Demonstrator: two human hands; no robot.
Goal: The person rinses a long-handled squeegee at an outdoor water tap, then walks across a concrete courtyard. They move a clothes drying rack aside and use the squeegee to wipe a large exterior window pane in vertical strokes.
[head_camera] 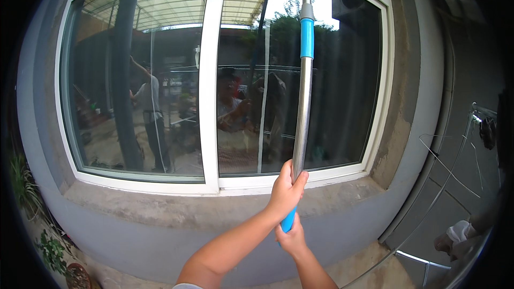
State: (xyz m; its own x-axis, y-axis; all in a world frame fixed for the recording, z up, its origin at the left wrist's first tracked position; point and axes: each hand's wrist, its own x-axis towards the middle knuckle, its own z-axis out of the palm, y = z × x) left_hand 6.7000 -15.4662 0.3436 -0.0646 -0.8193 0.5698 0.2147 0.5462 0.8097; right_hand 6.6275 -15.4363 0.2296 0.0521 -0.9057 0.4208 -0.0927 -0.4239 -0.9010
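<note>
A telescopic metal pole [304, 104] with a blue collar and a blue lower grip stands nearly upright before a white-framed sliding window [211, 88]. Its upper end runs out past the top of the view. My left hand [287, 188] is closed around the metal tube just above the grip. Lower down, my right hand [292, 235] holds the blue grip near the pole's bottom end. Behind the pole, the window's glass reflects a canopy, greenery and people. Whether the pole's far end touches anything cannot be seen.
A concrete sill [160, 210] runs below the window. At the right stand a metal rack [425, 263] with thin rods and a crumpled pale cloth [459, 232]. A potted plant [52, 251] and long-leaved greenery [22, 186] are at the lower left.
</note>
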